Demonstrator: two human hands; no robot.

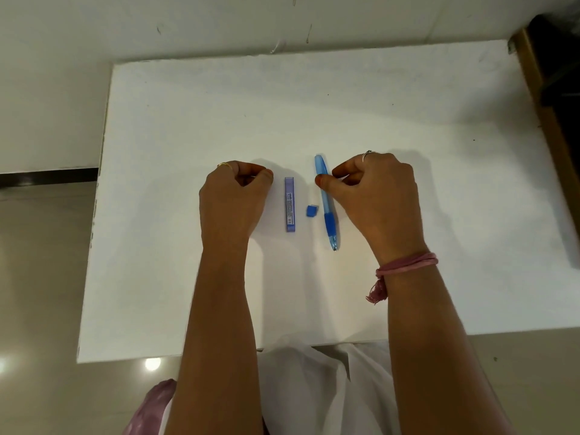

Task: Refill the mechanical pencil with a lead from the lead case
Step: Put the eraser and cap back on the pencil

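Note:
A blue mechanical pencil [328, 215] lies on the white table [219, 120], its tip pointing toward me. My right hand [379, 196] pinches the pencil's upper barrel, with the thumb on its left side and the index finger on its right. Left of the pencil, a violet-blue lead case [290, 205] lies flat and lengthwise. A small blue cap [311, 211] sits between the case and the pencil. My left hand [235, 196] rests just left of the case with fingers curled and thumb against fingertips. Nothing is visible in it, and it does not touch the case.
The table's left edge [94, 233] and near edge [188, 353] drop to a glossy floor. A dark wooden-framed object [552, 89] stands at the far right. White and pink clothing [314, 397] shows below the table edge.

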